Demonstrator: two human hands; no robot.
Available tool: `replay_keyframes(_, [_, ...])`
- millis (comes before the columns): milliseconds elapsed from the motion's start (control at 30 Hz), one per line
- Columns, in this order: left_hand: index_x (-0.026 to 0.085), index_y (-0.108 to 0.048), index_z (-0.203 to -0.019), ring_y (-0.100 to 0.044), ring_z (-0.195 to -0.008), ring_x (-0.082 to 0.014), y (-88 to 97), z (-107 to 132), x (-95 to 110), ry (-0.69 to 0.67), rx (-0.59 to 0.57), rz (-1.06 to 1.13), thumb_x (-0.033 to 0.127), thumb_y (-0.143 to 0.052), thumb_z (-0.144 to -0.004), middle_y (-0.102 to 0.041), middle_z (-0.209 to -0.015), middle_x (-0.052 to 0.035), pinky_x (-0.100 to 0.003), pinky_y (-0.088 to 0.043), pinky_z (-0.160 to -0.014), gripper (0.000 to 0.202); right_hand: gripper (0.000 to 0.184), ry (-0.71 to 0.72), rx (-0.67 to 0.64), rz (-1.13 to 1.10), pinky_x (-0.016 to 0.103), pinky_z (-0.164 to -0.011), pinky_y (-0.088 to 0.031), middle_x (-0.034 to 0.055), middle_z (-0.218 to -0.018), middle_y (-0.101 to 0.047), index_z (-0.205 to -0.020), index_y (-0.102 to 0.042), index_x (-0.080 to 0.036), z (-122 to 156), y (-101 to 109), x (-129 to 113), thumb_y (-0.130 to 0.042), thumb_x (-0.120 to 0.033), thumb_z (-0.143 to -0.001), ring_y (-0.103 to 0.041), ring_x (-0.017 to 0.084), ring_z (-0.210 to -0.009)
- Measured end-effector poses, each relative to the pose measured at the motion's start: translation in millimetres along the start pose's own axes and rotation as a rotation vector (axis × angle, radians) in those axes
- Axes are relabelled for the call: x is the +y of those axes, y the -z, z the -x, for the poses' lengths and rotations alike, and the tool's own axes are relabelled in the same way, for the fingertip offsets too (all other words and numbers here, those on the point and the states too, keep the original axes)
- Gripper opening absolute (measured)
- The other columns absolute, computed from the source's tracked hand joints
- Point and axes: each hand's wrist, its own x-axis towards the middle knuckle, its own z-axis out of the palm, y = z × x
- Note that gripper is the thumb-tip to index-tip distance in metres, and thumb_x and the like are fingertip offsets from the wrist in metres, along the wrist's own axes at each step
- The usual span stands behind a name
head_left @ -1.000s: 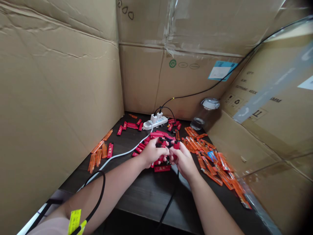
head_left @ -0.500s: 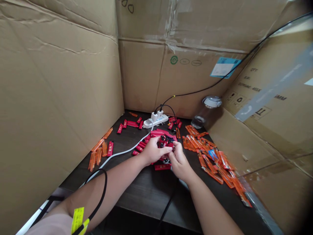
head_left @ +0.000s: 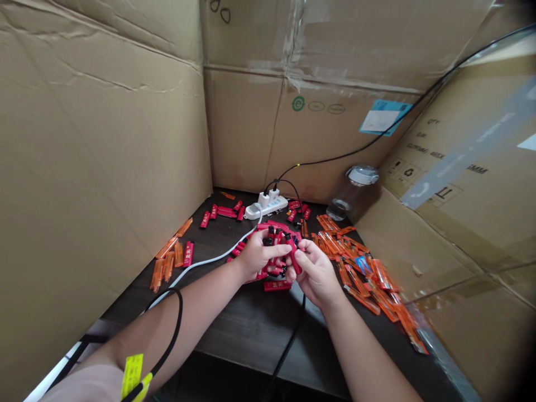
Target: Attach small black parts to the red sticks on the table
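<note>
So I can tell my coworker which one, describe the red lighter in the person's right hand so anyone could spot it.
Start at the white power strip by the cardboard wall, then come forward to the heap of red lighters on the dark table. The one you want is the red lighter pinched in the right hand, held slantwise above the heap rather than lying in it.

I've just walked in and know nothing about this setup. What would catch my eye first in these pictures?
Your eye would likely go first to the centre, where the left hand and the right hand meet over a red disposable lighter, above a heap of red lighters. Orange lighters lie scattered to the right. Tall cardboard panels wall in the dark table, with a white power strip at the back.
</note>
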Motion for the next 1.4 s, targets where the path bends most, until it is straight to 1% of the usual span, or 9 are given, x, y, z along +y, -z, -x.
replay_keyframes(133, [0.015, -0.055, -0.088, -0.055, -0.042, -0.0118, 1.8, -1, -3, 0.03, -0.081, 0.002, 0.036, -0.074, -0.068, -0.057, -0.055, 0.0022, -0.018, -0.034, -0.035, 0.036, 0.034, -0.044, -0.035, -0.003, 0.025, -0.049, -0.049, -0.0043, -0.065, -0.063, -0.081, -0.038, -0.024, 0, -1, 0, -0.069, -0.035, -0.077, -0.058, 0.012, -0.049])
replay_keyframes(233, [0.016, -0.055, -0.09, -0.049, -0.04, -0.0081, 5.7, -4, -3, -0.013, 0.009, -0.07, 0.035, -0.077, -0.065, -0.053, -0.053, 0.006, -0.019, -0.037, -0.039, 0.039, 0.03, 0.04, 0.077, 0.208, 0.026, -0.056, -0.052, -0.0029, -0.064, -0.061, -0.076, -0.045, -0.021, -2, 0, 2, -0.069, -0.039, -0.076, -0.061, 0.013, -0.057])
replay_keyframes(300, [0.015, -0.057, -0.089, -0.05, -0.044, -0.0069, 9.6, -7, -1, -0.099, 0.067, -0.196, 0.033, -0.077, -0.064, -0.056, -0.058, 0.0053, -0.02, -0.042, -0.046, 0.037, 0.027, 0.081, 0.124, 0.336, 0.028, -0.062, -0.053, -0.0009, -0.067, -0.061, -0.077, -0.053, -0.019, -4, 2, 3, -0.069, -0.041, -0.076, -0.062, 0.014, -0.061])
replay_keyframes(433, [0.013, -0.062, -0.085, -0.059, -0.068, -0.0118, 14.3, -9, 5, -0.288, 0.036, -0.542, 0.028, -0.076, -0.063, -0.066, -0.078, -0.0016, -0.024, -0.048, -0.067, 0.03, 0.028, 0.107, 0.13, 0.434, 0.029, -0.059, -0.051, 0.0005, -0.067, -0.061, -0.084, -0.059, -0.018, -5, 4, 4, -0.062, -0.045, -0.079, -0.06, 0.014, -0.06])
replay_keyframes(700, [0.016, -0.061, -0.08, -0.057, -0.064, -0.0119, 11.9, -5, -2, -0.503, -0.002, -1.05, 0.018, -0.059, -0.072, -0.064, -0.072, -0.0002, -0.023, -0.045, -0.061, 0.009, 0.022, 0.32, 0.177, 0.97, 0.023, -0.052, -0.038, -0.0007, -0.06, -0.053, -0.074, -0.059, -0.016, -4, 11, 6, -0.05, -0.032, -0.085, -0.047, 0.011, -0.055])
replay_keyframes(900, [0.019, -0.063, -0.092, -0.065, -0.08, -0.0167, 9.8, -4, -7, -0.591, 0.006, -1.124, 0.019, -0.06, -0.073, -0.07, -0.09, -0.0041, -0.027, -0.05, -0.074, 0.019, 0.026, 0.335, 0.228, 0.974, 0.023, -0.048, -0.037, -0.0011, -0.056, -0.051, -0.072, -0.058, -0.016, -4, 16, 7, -0.046, -0.035, -0.086, -0.046, 0.011, -0.05])
replay_keyframes(1067, [0.02, -0.061, -0.109, -0.066, -0.096, -0.0189, 9.5, -4, -13, -0.61, -0.008, -1.111, 0.022, -0.06, -0.076, -0.069, -0.107, -0.0057, -0.03, -0.051, -0.087, 0.033, 0.029, 0.176, 0.313, 0.676, 0.024, -0.036, -0.035, -0.0025, -0.053, -0.051, -0.078, -0.055, -0.018, -5, 12, 6, -0.048, -0.046, -0.085, -0.047, 0.012, -0.038])
replay_keyframes(1167, [0.019, -0.06, -0.114, -0.064, -0.102, -0.0191, 10.0, -4, -13, -0.577, -0.025, -1.099, 0.021, -0.057, -0.078, -0.068, -0.112, -0.007, -0.03, -0.049, -0.092, 0.036, 0.029, 0.123, 0.285, 0.571, 0.026, -0.034, -0.036, -0.0029, -0.05, -0.05, -0.074, -0.053, -0.02, -5, 11, 7, -0.05, -0.047, -0.083, -0.047, 0.013, -0.035])
replay_keyframes(1400, [0.016, -0.063, -0.115, -0.064, -0.104, -0.0208, 11.4, -5, -14, -0.537, -0.03, -1.067, 0.018, -0.06, -0.073, -0.068, -0.114, -0.0094, -0.032, -0.05, -0.093, 0.042, 0.026, 0.258, 0.215, 0.795, 0.026, -0.043, -0.036, -0.0012, -0.052, -0.052, -0.079, -0.061, -0.021, -7, 20, 10, -0.046, -0.041, -0.086, -0.048, 0.015, -0.045])
